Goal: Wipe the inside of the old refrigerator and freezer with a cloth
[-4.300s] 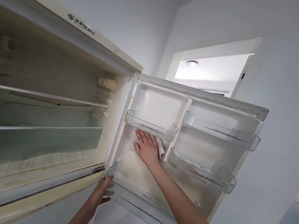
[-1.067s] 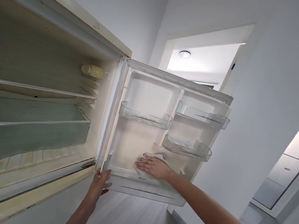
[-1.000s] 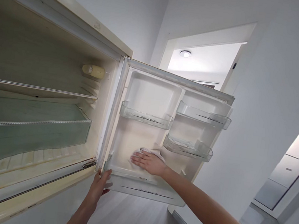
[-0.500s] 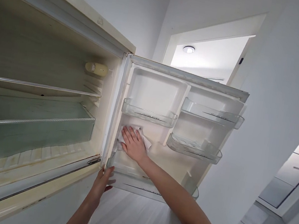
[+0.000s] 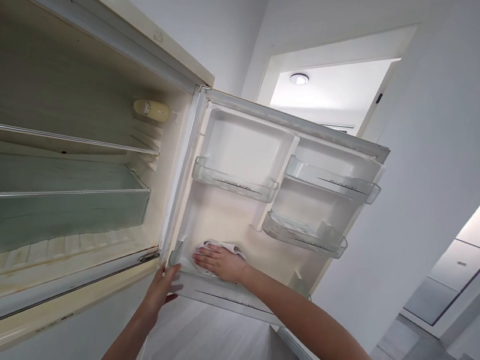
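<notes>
The refrigerator door (image 5: 221,213) stands swung out, its pale inner panel facing me. Low on that panel, just above the bottom door shelf (image 5: 223,298), my right hand (image 5: 222,262) presses a white cloth (image 5: 230,249) against the surface. Its fingers lie together over the cloth and point left. My left hand (image 5: 160,288) grips the lower hinge-side corner of the door, at the end of the bottom shelf, with the thumb in front and the other fingers partly hidden behind.
To the left is the open refrigerator compartment (image 5: 168,182) with glass shelves and a greenish clear drawer (image 5: 84,206). Small clear door shelves (image 5: 235,180) project from the door's panel. A white wall (image 5: 429,171) stands close behind the door, and grey flooring (image 5: 226,345) lies below.
My right hand has moved the cloth down the door panel, from mid-height to just above the bottom shelf, and turned more sideways. My left hand keeps its hold on the corner.
</notes>
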### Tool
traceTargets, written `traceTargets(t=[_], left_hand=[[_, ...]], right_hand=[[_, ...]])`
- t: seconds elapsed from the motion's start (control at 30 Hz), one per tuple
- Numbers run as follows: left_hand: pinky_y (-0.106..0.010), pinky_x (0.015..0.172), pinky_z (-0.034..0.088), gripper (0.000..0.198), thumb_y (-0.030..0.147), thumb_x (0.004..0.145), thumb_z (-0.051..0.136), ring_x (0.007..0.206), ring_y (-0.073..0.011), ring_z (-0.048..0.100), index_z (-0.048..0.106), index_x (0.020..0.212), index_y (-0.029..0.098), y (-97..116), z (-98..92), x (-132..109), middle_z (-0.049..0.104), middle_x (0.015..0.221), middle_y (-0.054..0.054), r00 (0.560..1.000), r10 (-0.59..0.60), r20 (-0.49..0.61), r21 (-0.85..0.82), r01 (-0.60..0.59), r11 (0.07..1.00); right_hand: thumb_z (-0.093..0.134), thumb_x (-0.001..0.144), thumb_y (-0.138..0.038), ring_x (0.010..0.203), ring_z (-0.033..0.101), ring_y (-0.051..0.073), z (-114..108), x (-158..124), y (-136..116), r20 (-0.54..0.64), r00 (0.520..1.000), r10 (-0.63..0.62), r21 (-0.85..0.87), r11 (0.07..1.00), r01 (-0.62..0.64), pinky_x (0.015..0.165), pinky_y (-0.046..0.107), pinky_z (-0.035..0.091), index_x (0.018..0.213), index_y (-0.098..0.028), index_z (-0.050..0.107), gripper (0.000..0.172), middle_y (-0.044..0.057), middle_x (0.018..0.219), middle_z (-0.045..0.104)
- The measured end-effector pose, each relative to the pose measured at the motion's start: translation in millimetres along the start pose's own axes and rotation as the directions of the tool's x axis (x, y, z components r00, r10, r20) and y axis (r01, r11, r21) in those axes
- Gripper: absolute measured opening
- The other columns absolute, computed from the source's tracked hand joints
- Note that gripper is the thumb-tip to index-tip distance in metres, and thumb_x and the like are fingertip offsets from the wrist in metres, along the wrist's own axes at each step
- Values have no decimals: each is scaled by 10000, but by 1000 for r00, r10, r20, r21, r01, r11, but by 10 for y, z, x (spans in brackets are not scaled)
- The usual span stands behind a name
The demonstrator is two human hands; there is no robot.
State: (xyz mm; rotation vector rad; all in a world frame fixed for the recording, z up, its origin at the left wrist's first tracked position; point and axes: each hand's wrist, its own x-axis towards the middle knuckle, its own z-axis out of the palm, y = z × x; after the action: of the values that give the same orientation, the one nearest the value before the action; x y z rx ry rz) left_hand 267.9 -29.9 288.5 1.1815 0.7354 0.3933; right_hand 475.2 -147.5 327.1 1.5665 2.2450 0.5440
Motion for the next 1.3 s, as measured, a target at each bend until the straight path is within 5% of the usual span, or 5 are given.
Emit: traceTargets(t=[0.3, 0.57, 0.77, 1.0, 1.3], left_hand=[[-400, 893, 477, 616, 659, 735, 564, 1009, -250, 648, 467, 1192, 257, 9, -18, -17, 567, 1298, -118, 1000, 3, 4, 2, -3, 1000], [-405, 916, 480, 683, 663, 727, 574, 1033, -252, 638, 437, 1262, 262, -27, -22, 29, 555, 1325, -127, 1000, 6, 1, 2, -6, 1000], [-414, 915, 484, 669, 656, 725, 582, 1037, -258, 641, 461, 1240, 247, -12, -21, 9, 573, 1317, -140, 1000, 12, 6, 5, -12, 1000], [-411, 893, 490, 654, 649, 714, 601, 1011, -252, 649, 478, 1207, 237, 4, 6, -21, 577, 1316, -142, 1000, 13, -15, -4, -13, 1000], [-408, 901, 490, 650, 641, 723, 597, 1028, -247, 642, 466, 1216, 239, 13, 41, -55, 562, 1323, -139, 1000, 16, -13, -2, -16, 1000]], right_hand=[[388, 969, -200, 1487, 302, 149, 262, -879, 81, -107, 994, 1, -35, 999, -5, 1244, 342, 196, 1540, -168, 322, 576, 10, 1580, 407], [381, 968, -128, 1378, 468, 131, 8, -1678, 9, -164, 962, 220, -142, 960, -243, 1151, 316, 329, 1513, -235, 378, 555, -15, 1498, 525], [365, 917, -35, 1264, 563, 220, -374, -1893, 21, -280, 782, 557, -333, 708, -623, 1022, 393, 441, 1501, -210, 407, 611, 48, 1465, 558], [371, 900, -52, 1305, 523, 287, -497, -1992, -289, -218, 557, 802, -234, 511, -827, 1111, 463, 401, 1484, -174, 450, 602, 95, 1489, 527], [417, 904, -92, 1223, 587, 290, -603, -2116, -330, -171, 516, 840, -228, 475, -850, 1078, 422, 440, 1272, -61, 644, 433, 149, 1321, 660]])
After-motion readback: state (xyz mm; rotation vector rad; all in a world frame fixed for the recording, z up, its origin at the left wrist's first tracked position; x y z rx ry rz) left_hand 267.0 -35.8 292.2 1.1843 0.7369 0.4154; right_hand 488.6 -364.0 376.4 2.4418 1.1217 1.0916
